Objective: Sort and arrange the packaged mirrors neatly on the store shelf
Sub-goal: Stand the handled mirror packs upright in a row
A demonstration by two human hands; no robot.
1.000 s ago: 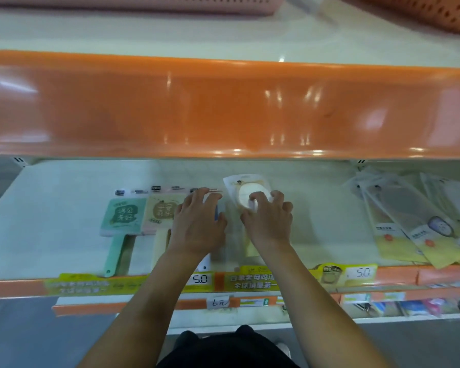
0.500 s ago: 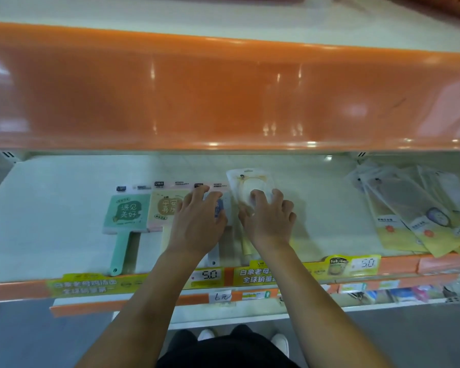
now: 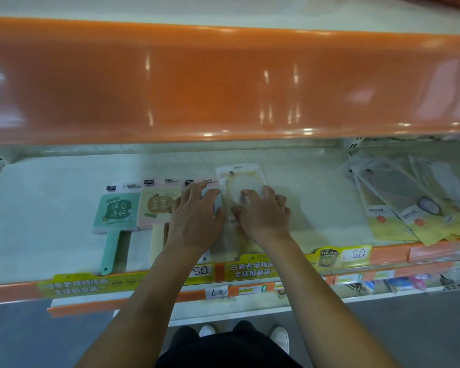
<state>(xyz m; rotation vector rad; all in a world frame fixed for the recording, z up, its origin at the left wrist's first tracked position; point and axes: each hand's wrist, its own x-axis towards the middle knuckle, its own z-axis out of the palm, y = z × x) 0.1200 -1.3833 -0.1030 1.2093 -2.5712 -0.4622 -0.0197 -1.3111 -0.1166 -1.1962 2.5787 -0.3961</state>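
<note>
On the white shelf [image 3: 51, 197] lie packaged hand mirrors side by side. A green mirror [image 3: 117, 213] is leftmost and a beige mirror [image 3: 158, 205] lies beside it. My left hand [image 3: 194, 219] rests flat, fingers spread, on a third pack that it mostly hides. To its right my right hand [image 3: 263, 213] presses with spread fingers on a clear pack holding a round yellow mirror [image 3: 237, 181]. Neither hand grips anything.
A loose heap of yellow and clear mirror packs [image 3: 409, 208] lies at the shelf's right end. An orange shelf edge [image 3: 223, 81] overhangs above. Yellow price strips [image 3: 252, 269] run along the front rail. My shoes [image 3: 279, 338] show on the floor below.
Both hands have stayed on the same packs, with the fingers shifting slightly. The view has tilted a little downward, so the shoes show.
</note>
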